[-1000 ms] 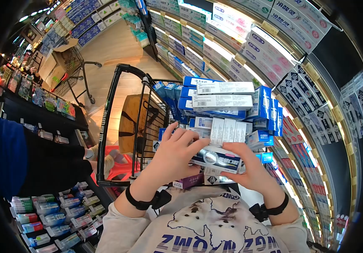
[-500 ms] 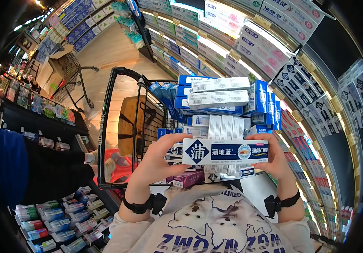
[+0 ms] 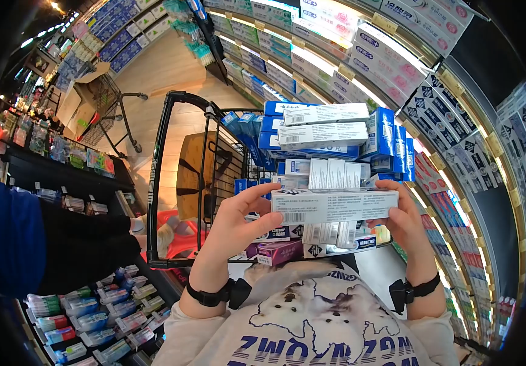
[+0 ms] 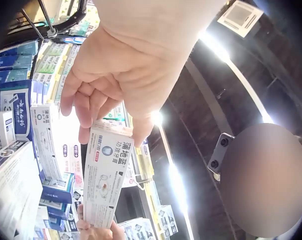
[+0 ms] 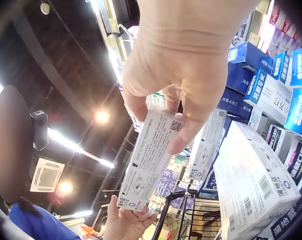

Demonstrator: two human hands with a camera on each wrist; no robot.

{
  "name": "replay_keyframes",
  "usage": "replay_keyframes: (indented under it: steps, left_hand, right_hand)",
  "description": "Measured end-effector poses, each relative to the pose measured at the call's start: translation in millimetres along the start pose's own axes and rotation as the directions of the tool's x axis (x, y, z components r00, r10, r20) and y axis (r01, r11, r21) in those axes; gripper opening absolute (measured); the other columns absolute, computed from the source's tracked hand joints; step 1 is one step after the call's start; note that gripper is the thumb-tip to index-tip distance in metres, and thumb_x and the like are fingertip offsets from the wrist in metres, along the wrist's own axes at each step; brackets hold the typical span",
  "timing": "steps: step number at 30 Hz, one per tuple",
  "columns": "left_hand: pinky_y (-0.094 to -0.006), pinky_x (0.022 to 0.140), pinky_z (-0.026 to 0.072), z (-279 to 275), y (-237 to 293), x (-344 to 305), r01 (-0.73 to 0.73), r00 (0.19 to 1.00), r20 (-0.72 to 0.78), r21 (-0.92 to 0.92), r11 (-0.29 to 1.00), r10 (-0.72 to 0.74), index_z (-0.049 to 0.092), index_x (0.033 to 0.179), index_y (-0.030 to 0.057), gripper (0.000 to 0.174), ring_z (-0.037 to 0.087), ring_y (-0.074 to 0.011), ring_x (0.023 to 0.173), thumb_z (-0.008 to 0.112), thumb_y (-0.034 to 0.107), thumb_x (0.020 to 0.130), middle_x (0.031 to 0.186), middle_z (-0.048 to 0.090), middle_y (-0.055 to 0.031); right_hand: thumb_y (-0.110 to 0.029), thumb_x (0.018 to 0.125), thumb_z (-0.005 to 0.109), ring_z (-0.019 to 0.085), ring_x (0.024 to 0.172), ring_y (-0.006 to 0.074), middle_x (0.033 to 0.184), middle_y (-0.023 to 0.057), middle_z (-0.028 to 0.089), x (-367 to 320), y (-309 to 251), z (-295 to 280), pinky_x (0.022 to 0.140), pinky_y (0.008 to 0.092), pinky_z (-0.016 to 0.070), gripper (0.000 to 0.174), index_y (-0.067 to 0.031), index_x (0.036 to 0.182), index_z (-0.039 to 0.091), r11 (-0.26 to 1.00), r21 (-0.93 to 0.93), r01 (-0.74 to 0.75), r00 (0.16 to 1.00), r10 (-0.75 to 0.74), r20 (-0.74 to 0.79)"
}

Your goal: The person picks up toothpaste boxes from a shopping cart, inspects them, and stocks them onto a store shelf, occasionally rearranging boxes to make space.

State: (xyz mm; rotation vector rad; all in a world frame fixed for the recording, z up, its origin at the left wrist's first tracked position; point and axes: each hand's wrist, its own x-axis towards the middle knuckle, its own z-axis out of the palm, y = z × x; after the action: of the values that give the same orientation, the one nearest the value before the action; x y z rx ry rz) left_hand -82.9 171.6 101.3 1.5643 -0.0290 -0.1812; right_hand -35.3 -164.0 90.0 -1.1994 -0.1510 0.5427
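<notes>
A long white toothpaste box (image 3: 336, 207) is held level between both hands above a loaded shopping cart, its printed text and barcode side up in the head view. My left hand (image 3: 238, 224) pinches its left end, thumb on the near side. The other end is pinched by my right hand (image 3: 406, 222). In the left wrist view the box (image 4: 107, 175) shows a side with dark lettering and a small picture. More toothpaste boxes (image 3: 335, 174) lie under it in the cart, partly hidden. A purple box (image 3: 280, 252) is near the cart's close edge.
The cart's black handle frame (image 3: 155, 177) rises on the left. White boxes (image 3: 324, 135) lie on blue ones at the cart's far side. Stocked shelves (image 3: 391, 55) curve along the right. Another person's dark-clad leg (image 3: 92, 250) stands left, and a cart with a cardboard box (image 3: 83, 100) is farther off.
The toothpaste box was tilted between the hands, then showed its dark blue and white front. Now it is turned to a white side with fine print, slightly higher over the cart.
</notes>
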Motion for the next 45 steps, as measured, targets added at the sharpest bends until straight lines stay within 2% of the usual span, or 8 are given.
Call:
replay_keyframes:
  steps: [7, 14, 17, 26, 31, 37, 41, 45]
  left_hand:
    - [-0.0259, 0.074, 0.0499, 0.5, 1.8, 2.9, 0.024, 1.0, 0.01, -0.018, 1.0, -0.024, 0.054, 0.131, 0.0, 0.054, 0.063, -0.0109, 0.084, 0.074, 0.017, 0.084, 0.091, 0.069, -0.008]
    - [-0.0241, 0.08, 0.0476, -13.6, -36.6, 34.8, 0.183, 0.982, -0.034, -0.114, 0.976, -0.188, 0.048, 0.134, -0.0055, 0.048, 0.06, -0.0112, 0.094, 0.064, 0.011, 0.091, 0.104, 0.067, -0.0102]
    - [-0.0258, 0.084, 0.0477, -13.5, -42.6, 49.6, 0.192, 0.976, -0.071, -0.151, 0.97, -0.205, 0.045, 0.135, -0.0056, 0.05, 0.061, -0.0127, 0.097, 0.064, 0.01, 0.091, 0.106, 0.066, -0.0109]
    - [-0.0301, 0.097, 0.0454, -6.3, -56.7, 70.8, 0.176, 0.977, -0.083, -0.205, 0.963, -0.196, 0.041, 0.135, -0.007, 0.054, 0.057, -0.0178, 0.114, 0.066, 0.008, 0.089, 0.126, 0.059, -0.0168]
    - [-0.0297, 0.091, 0.0507, 18.3, -34.6, 55.3, -0.055, 0.986, -0.155, 0.086, 0.995, 0.068, 0.051, 0.117, -0.0014, 0.047, 0.063, -0.0155, 0.102, 0.074, -0.001, 0.076, 0.11, 0.063, -0.0111]
    - [-0.029, 0.08, 0.0527, 49.9, 9.6, 34.9, -0.284, 0.914, -0.103, 0.529, 0.8, 0.393, 0.058, 0.107, 0.0004, 0.053, 0.064, -0.0166, 0.09, 0.086, 0.014, 0.065, 0.098, 0.064, -0.0078]
    - [-0.0294, 0.062, 0.0473, 67.9, 18.6, 33.5, -0.406, 0.836, -0.063, 0.6, 0.69, 0.546, 0.058, 0.097, 0.0036, 0.053, 0.056, -0.0191, 0.071, 0.089, 0.023, 0.059, 0.084, 0.058, -0.0069]
    - [-0.0369, 0.068, 0.0484, 78.6, 26.9, 31.0, -0.385, 0.867, -0.027, 0.598, 0.703, 0.498, 0.054, 0.095, 0.0025, 0.051, 0.058, -0.029, 0.081, 0.087, 0.024, 0.062, 0.089, 0.058, -0.0109]
  right_hand:
    - [-0.028, 0.087, 0.065, 0.059, 0.107, 0.0222, 0.124, 0.0131, 0.05, 1.6, -0.5, -1.7, 0.084, 0.0339, 0.0544, 0.063, -0.003, 0.137, 0.038, 1.0, -0.026, 0.015, 1.0, -0.014, 0.018]
    - [-0.003, 0.079, 0.072, 0.055, 0.109, 0.0188, 0.127, 0.0096, 0.046, 26.5, -4.3, 6.0, 0.084, 0.0324, 0.0499, 0.061, -0.0085, 0.131, 0.042, 0.846, -0.529, -0.063, 0.997, 0.031, -0.068]
    - [-0.006, 0.079, 0.071, 0.058, 0.106, 0.0308, 0.131, 0.0147, 0.044, 45.7, -8.2, 8.7, 0.083, 0.0336, 0.0508, 0.047, -0.0043, 0.121, 0.051, 0.436, -0.88, 0.188, 0.959, -0.274, 0.07]
    - [0.002, 0.079, 0.058, 0.057, 0.106, 0.0387, 0.128, 0.0169, 0.046, 75.8, -5.9, 14.4, 0.087, 0.0422, 0.0508, 0.042, -0.0022, 0.12, 0.051, 0.119, -0.971, 0.209, 0.907, -0.395, 0.147]
    - [0.001, 0.079, 0.058, 0.057, 0.105, 0.0367, 0.125, 0.0169, 0.05, 80.1, -3.2, 15.6, 0.086, 0.0425, 0.0502, 0.044, -0.0029, 0.122, 0.051, 0.112, -0.969, 0.221, 0.909, -0.384, 0.163]
    - [-0.008, 0.067, 0.073, 0.052, 0.105, 0.0351, 0.13, 0.0154, 0.049, 68.3, -2.1, 28.5, 0.092, 0.0426, 0.0441, 0.068, -0.0054, 0.13, 0.047, -0.007, -0.938, 0.347, 0.885, -0.329, 0.33]
    - [-0.009, 0.058, 0.08, 0.053, 0.105, 0.0345, 0.13, 0.0152, 0.05, 66.2, 8.9, 20.0, 0.091, 0.0418, 0.0447, 0.08, -0.006, 0.131, 0.047, 0.024, -0.924, 0.381, 0.853, -0.396, 0.341]
    - [-0.006, 0.058, 0.078, 0.054, 0.106, 0.0342, 0.125, 0.0143, 0.055, 59.3, 7.1, 22.8, 0.092, 0.0411, 0.0459, 0.079, -0.0055, 0.13, 0.048, 0.065, -0.913, 0.403, 0.848, -0.402, 0.345]
